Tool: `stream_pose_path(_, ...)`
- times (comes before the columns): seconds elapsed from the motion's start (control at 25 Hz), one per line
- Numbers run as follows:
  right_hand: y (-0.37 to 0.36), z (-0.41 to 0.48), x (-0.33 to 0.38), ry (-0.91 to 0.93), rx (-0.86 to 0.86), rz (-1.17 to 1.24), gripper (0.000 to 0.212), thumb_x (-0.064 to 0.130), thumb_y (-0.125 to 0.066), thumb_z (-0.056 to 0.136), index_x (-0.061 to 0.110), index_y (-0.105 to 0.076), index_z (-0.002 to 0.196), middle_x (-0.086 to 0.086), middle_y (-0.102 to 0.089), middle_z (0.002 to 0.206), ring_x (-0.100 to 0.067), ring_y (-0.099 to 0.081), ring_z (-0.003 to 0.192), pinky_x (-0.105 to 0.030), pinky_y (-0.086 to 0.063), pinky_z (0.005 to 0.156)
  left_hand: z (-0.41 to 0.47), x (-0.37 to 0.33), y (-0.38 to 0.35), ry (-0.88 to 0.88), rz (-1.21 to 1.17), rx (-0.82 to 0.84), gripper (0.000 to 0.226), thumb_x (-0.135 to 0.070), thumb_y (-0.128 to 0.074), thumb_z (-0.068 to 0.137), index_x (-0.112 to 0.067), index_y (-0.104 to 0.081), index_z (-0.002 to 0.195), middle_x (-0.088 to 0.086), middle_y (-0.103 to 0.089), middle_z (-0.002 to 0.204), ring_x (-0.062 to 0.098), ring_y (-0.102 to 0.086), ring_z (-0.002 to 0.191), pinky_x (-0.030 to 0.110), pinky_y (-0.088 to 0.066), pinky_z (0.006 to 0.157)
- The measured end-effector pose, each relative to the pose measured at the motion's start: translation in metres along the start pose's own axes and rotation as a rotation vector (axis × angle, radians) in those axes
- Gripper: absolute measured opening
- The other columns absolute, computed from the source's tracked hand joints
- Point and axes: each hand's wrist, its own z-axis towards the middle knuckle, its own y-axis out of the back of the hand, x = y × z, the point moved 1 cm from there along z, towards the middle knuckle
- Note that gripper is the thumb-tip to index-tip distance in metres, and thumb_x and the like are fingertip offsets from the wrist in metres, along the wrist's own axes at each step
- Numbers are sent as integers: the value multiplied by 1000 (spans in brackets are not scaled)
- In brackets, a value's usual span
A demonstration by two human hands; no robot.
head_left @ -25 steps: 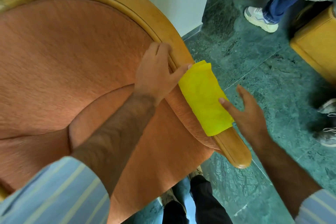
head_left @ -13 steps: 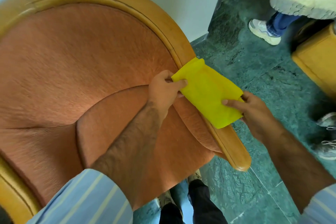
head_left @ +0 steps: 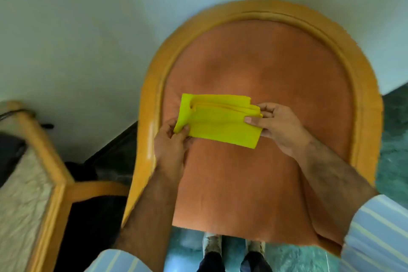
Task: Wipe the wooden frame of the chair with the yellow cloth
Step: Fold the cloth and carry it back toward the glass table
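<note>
The chair's curved wooden frame (head_left: 148, 121) arches around its orange upholstery (head_left: 254, 68). A folded yellow cloth (head_left: 220, 120) is held in the air in front of the backrest, above the seat. My left hand (head_left: 171, 139) pinches the cloth's lower left corner, close to the frame's left side. My right hand (head_left: 278, 126) grips the cloth's right edge, thumb on top. Several folded layers show along the cloth's upper edge.
A second chair or sofa (head_left: 39, 183) with a wooden frame and pale fabric stands at the left, a dark gap between it and the chair. White wall (head_left: 77, 28) rises behind. Green marble floor (head_left: 395, 150) shows at right. My shoes (head_left: 234, 252) are below the seat's front edge.
The view swung left, bringing the whole backrest into frame. The cloth left the right armrest and is now held by both hands in front of the backrest, near the left frame.
</note>
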Motion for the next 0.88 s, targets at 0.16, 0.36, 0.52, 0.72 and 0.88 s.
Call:
stream_pose_path(0.16, -135, 3, 18, 29, 263, -184, 22, -8, -71, 88, 11, -68, 99, -4, -74, 90, -13, -74, 76, -27, -62, 69, -27, -6, 128, -7, -104, -295, 18, 1, -62, 101, -15, -68, 106, 6, -72, 104, 22, -72, 100, 38, -63, 84)
stream_pose_path(0.36, -283, -41, -15, 0, 568, -439, 19, -8, -72, 87, 8, -68, 96, -5, -72, 87, -9, -73, 69, -19, -58, 60, -109, 9, 260, -23, -309, -602, 18, 3, -59, 102, -11, -65, 111, 7, -74, 109, 24, -73, 104, 29, -67, 76)
stream_pose_path(0.52, -372, -94, -75, 13, 754, -653, 21, -2, -83, 79, 12, -70, 89, -16, -77, 97, -23, -74, 82, -31, -62, 66, -190, 48, 340, -16, -484, -842, 22, 6, -58, 101, -13, -65, 109, 6, -74, 108, 20, -72, 100, 30, -67, 79)
stream_pose_path(0.72, -441, -160, -192, 146, 900, -975, 25, 12, -96, 66, 21, -73, 72, -8, -80, 81, -28, -78, 81, -43, -65, 76, -293, 155, 407, 117, -527, -1126, 21, 6, -67, 95, -14, -72, 98, 4, -74, 91, 24, -68, 93, 33, -63, 76)
stream_pose_path(0.88, -465, -207, -307, 186, 1072, -1163, 26, 6, -92, 71, 7, -82, 95, -14, -81, 91, -18, -72, 79, -36, -60, 84, -360, 247, 442, 335, -500, -1342, 19, 3, -77, 88, -9, -76, 102, 11, -72, 94, 25, -67, 88, 24, -61, 59)
